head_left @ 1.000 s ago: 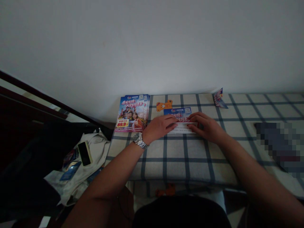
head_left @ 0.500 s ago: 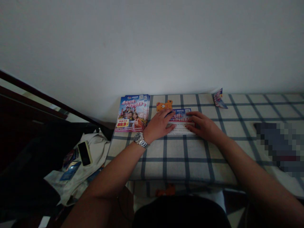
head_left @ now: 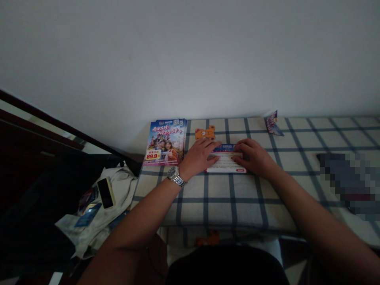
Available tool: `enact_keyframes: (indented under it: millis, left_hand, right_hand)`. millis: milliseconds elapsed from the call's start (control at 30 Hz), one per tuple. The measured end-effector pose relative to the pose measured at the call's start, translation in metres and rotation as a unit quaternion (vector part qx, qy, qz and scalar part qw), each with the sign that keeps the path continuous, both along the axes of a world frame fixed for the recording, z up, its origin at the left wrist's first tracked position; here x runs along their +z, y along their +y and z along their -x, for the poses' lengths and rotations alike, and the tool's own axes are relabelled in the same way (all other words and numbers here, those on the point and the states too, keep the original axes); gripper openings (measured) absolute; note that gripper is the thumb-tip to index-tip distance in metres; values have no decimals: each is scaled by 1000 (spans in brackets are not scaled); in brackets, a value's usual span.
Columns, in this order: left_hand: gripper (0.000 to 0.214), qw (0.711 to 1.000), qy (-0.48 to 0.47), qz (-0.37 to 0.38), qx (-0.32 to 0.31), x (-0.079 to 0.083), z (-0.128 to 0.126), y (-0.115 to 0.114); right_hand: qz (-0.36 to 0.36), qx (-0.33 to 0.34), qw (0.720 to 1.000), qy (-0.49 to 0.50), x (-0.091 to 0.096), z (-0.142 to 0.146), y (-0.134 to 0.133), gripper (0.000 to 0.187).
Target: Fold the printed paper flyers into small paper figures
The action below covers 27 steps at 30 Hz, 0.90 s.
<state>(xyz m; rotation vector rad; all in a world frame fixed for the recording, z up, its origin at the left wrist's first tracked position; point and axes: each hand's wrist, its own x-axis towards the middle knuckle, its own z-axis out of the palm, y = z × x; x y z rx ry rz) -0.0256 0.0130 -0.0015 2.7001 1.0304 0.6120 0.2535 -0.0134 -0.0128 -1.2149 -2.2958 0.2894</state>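
Observation:
A folded flyer (head_left: 225,163) lies on the checked cloth of the table (head_left: 231,194), its pale printed back facing up and a thin blue strip showing at its far edge. My left hand (head_left: 200,156), with a metal watch on the wrist, rests flat with fingers stretched over the flyer's left end. My right hand (head_left: 252,156) presses down on the flyer's right end, fingers curved and together. An orange bear-shaped card (head_left: 205,132) lies just beyond my left fingertips.
A stack of colourful flyers (head_left: 165,141) sits at the table's far left corner against the white wall. A small folded paper piece (head_left: 272,123) stands at the back. A phone (head_left: 106,192) lies on cloth below left. A blurred dark object (head_left: 350,180) lies right.
The flyer's far part has been folded toward me, so its blue printed face is now almost hidden. Both hands moved slightly nearer and press on the fold.

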Motion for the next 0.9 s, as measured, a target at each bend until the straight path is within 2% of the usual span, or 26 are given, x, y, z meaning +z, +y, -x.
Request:
enact_keyframes:
  millis: [200,533,900]
  left_hand:
    - [46,1000,-15,3,4,0,-1,1]
    - [52,999,-8,0,50,-2,0,-1]
    - [47,999,-11,0,52,0,-1,-1]
  right_hand:
    - [-12,-52,998,-34,-6,-2,2,41]
    - [-11,-58,998,-35,-8,-4,3,46]
    - [-4,-47,999,-28,-9,-6,4,41]
